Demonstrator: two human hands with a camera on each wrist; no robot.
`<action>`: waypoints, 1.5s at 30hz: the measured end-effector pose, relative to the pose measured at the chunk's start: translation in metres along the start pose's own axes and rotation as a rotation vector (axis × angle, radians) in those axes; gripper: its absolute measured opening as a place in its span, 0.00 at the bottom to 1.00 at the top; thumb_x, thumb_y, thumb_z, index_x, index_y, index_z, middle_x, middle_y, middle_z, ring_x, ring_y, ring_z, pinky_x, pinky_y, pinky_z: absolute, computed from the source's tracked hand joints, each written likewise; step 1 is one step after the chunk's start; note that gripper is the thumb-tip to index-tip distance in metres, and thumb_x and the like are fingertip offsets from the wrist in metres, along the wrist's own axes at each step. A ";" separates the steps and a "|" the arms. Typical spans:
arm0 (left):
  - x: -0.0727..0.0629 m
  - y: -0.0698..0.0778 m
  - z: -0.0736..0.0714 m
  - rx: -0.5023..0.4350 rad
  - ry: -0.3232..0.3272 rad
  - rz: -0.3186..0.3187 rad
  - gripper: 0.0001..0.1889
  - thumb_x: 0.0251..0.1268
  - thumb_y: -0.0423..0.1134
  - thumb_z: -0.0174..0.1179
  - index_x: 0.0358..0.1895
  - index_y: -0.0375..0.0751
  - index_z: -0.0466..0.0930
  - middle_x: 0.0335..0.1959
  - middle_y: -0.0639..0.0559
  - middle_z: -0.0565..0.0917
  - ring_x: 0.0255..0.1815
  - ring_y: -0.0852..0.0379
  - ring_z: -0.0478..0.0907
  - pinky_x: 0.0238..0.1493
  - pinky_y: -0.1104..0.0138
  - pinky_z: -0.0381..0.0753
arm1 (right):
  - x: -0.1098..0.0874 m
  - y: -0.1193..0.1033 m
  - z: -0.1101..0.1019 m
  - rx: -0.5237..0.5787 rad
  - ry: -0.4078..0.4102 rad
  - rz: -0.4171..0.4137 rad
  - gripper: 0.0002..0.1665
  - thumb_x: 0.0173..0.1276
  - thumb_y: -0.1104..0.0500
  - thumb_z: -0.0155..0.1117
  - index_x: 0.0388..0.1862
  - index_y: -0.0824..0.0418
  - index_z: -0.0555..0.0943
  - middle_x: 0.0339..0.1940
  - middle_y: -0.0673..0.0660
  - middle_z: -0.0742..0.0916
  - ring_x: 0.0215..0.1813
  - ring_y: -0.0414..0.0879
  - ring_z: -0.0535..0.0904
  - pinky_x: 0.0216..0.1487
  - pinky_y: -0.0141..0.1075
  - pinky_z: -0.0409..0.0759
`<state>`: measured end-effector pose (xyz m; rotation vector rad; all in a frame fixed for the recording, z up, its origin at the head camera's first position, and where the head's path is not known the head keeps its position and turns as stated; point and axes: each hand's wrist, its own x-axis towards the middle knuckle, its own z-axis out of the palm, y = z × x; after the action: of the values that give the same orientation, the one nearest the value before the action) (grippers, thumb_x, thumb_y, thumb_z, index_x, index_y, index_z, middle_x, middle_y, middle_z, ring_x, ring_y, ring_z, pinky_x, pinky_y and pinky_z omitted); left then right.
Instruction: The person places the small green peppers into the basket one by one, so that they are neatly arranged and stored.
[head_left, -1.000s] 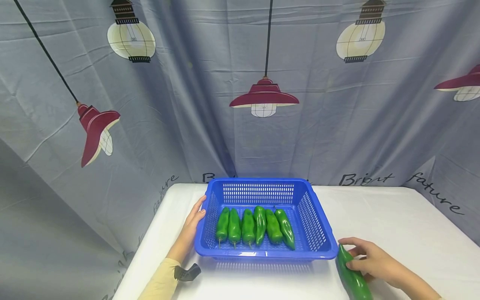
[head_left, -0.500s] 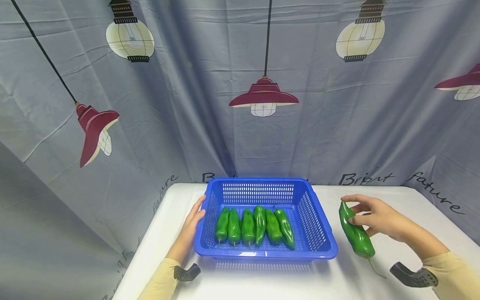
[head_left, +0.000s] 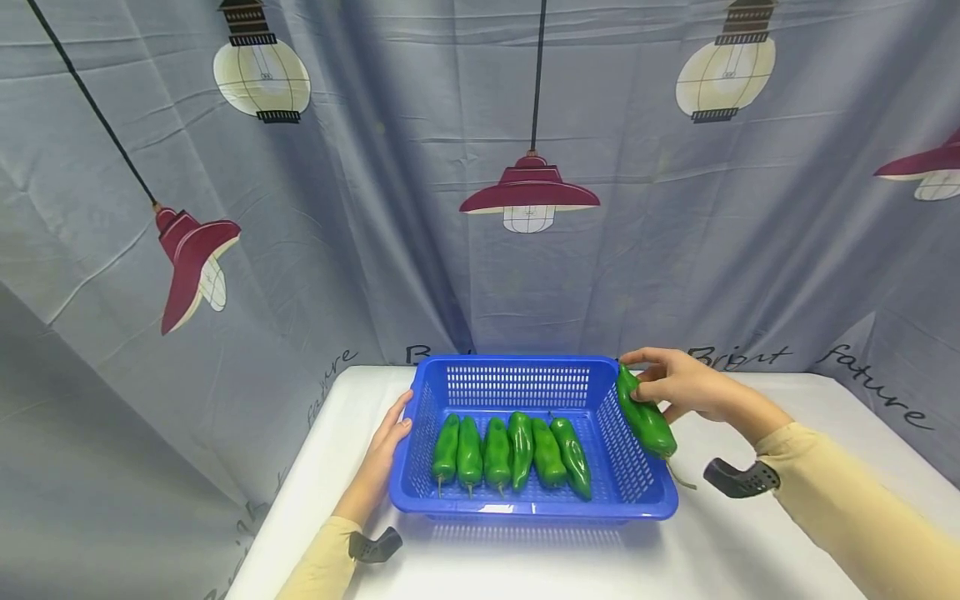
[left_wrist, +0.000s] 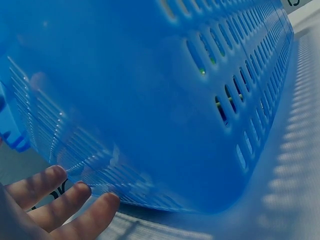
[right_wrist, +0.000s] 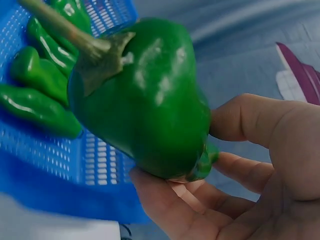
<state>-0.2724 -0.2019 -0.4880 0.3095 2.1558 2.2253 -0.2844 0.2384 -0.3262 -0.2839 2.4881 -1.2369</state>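
A blue plastic basket (head_left: pixel 532 507) with slotted walls sits on the white table, several green peppers (head_left: pixel 497 450) lying side by side in it. My left hand (head_left: pixel 380 462) rests along the basket's left side. In the left wrist view its extended fingertips (left_wrist: pixel 107 200) are right by the basket's outer wall (left_wrist: pixel 130 110). Over the right rim, my right hand (head_left: pixel 686 387) holds another green pepper (head_left: pixel 649 429), tip away from me and stem toward me. The right wrist view has thumb and fingers gripping this pepper (right_wrist: pixel 160 100) from opposite sides.
A white-covered table (head_left: pixel 757 433) extends to the right of the basket. Behind it hangs a grey-blue curtain (head_left: pixel 420 208) printed with lamps and lettering. Dark curved mounts (head_left: pixel 375 546) are at both wrists.
My right hand has lifted the pepper from the table at the lower right and carried it up and left to the basket's right rim. The left hand and basket stay put.
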 end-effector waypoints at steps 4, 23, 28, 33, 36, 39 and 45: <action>0.000 0.000 0.000 0.003 0.003 0.004 0.31 0.81 0.40 0.38 0.83 0.44 0.48 0.85 0.39 0.45 0.85 0.34 0.42 0.81 0.37 0.44 | 0.016 -0.006 0.012 0.000 -0.013 0.006 0.42 0.67 0.63 0.63 0.77 0.69 0.60 0.54 0.70 0.82 0.40 0.48 0.87 0.37 0.49 0.90; 0.000 0.002 0.001 0.004 0.012 0.003 0.31 0.81 0.40 0.38 0.83 0.44 0.47 0.85 0.38 0.45 0.84 0.32 0.43 0.80 0.37 0.45 | 0.060 -0.002 0.047 -0.101 -0.024 0.083 0.40 0.64 0.68 0.63 0.75 0.71 0.63 0.54 0.75 0.81 0.42 0.55 0.87 0.32 0.50 0.89; 0.000 0.001 0.001 0.009 0.007 0.005 0.31 0.81 0.40 0.38 0.83 0.43 0.47 0.85 0.37 0.44 0.84 0.32 0.43 0.80 0.36 0.45 | 0.065 0.003 0.055 -0.131 -0.013 0.107 0.42 0.59 0.71 0.63 0.74 0.70 0.65 0.54 0.74 0.81 0.38 0.55 0.85 0.29 0.49 0.89; 0.001 0.000 0.002 0.006 0.006 0.007 0.31 0.81 0.40 0.39 0.83 0.43 0.47 0.85 0.38 0.44 0.85 0.33 0.41 0.81 0.37 0.43 | 0.070 0.006 0.060 -0.219 0.014 0.119 0.43 0.55 0.72 0.64 0.73 0.69 0.67 0.50 0.72 0.81 0.36 0.54 0.85 0.27 0.47 0.89; 0.000 0.000 0.001 0.001 0.007 0.007 0.31 0.81 0.40 0.38 0.83 0.43 0.47 0.85 0.38 0.44 0.84 0.33 0.42 0.81 0.37 0.44 | 0.072 0.006 0.064 -0.272 0.028 0.130 0.43 0.53 0.72 0.64 0.72 0.68 0.69 0.49 0.72 0.81 0.35 0.54 0.86 0.27 0.47 0.88; 0.000 -0.001 0.001 -0.001 0.004 0.005 0.31 0.81 0.40 0.38 0.83 0.43 0.47 0.85 0.38 0.44 0.84 0.33 0.42 0.81 0.37 0.44 | 0.074 0.007 0.070 -0.313 0.037 0.143 0.42 0.52 0.73 0.64 0.71 0.68 0.69 0.52 0.74 0.80 0.34 0.54 0.86 0.25 0.45 0.88; 0.000 -0.001 0.000 0.003 -0.003 0.002 0.31 0.81 0.40 0.38 0.83 0.44 0.48 0.86 0.39 0.43 0.85 0.34 0.41 0.81 0.38 0.42 | 0.076 0.011 0.079 -0.383 0.056 0.159 0.42 0.51 0.75 0.62 0.70 0.70 0.70 0.56 0.78 0.79 0.33 0.57 0.86 0.22 0.46 0.87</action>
<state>-0.2728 -0.2015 -0.4885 0.3153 2.1587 2.2217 -0.3234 0.1624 -0.3953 -0.1414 2.7238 -0.7106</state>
